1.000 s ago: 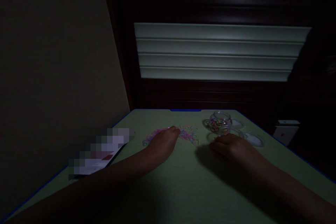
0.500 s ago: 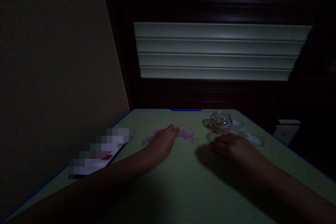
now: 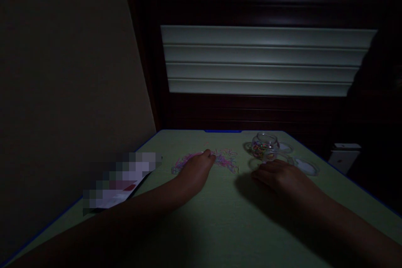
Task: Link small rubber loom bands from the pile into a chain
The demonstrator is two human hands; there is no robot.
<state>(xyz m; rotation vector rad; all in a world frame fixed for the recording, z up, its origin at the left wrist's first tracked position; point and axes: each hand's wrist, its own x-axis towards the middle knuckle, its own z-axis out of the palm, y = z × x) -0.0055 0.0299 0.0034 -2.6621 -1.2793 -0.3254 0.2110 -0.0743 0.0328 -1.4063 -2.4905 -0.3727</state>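
Observation:
A loose pile of thin pink, purple and blue rubber bands [image 3: 228, 162] lies across the middle of the green table. Over it is my left hand [image 3: 196, 173], thumb and fingertips pinched together; what is between them, if anything, is too dark to make out. On the right, my right hand [image 3: 281, 176] hangs just in front of a second clear container [image 3: 278, 157], its fingers curled and pressed together with their tips hidden. Behind that stands a round glass jar [image 3: 264, 146] partly filled with multicoloured bands.
Two round, pale-centred clear lids lie right of the jars, one nearer [image 3: 305, 167] and one farther [image 3: 285, 148]. A flat white packet [image 3: 121, 196], partly pixelated, rests along the left of the green table [image 3: 216, 226]. White boxes [image 3: 344, 157] stand beyond the table's right edge.
Both hands hold nearly the same poses and places. The whole view has shifted very slightly.

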